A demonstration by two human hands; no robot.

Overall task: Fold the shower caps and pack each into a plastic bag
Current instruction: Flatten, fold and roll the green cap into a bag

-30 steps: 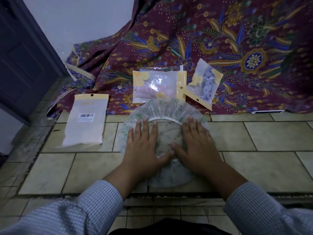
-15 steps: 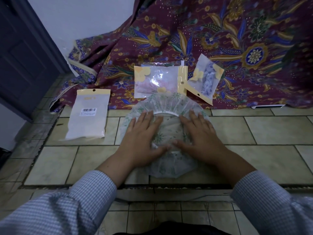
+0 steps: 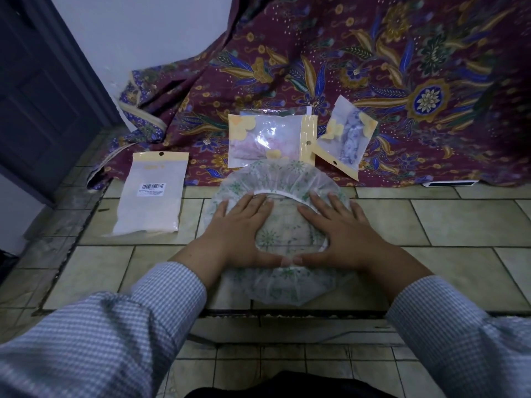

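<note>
A clear shower cap (image 3: 283,179) with a green leaf print and a white elastic rim lies spread flat on the tiled floor. My left hand (image 3: 238,229) presses flat on its left half, fingers straight. My right hand (image 3: 337,232) presses flat on its right half, and the two thumbs nearly meet at the near rim. An empty plastic bag (image 3: 150,196) with a yellow header and a barcode lies to the left. Two packed bags lean on the cloth behind: one with a pink cap (image 3: 270,139), one with a blue-patterned cap (image 3: 346,136).
A maroon floral cloth (image 3: 402,67) drapes over the back and right. A dark door (image 3: 37,90) stands at the left. A white flat device (image 3: 449,183) lies at the cloth's edge on the right. A floor step edge (image 3: 287,314) runs near my body.
Both hands have slid apart across the cap, the left leftward and the right rightward, flattening it. More of the cap's middle shows between them.
</note>
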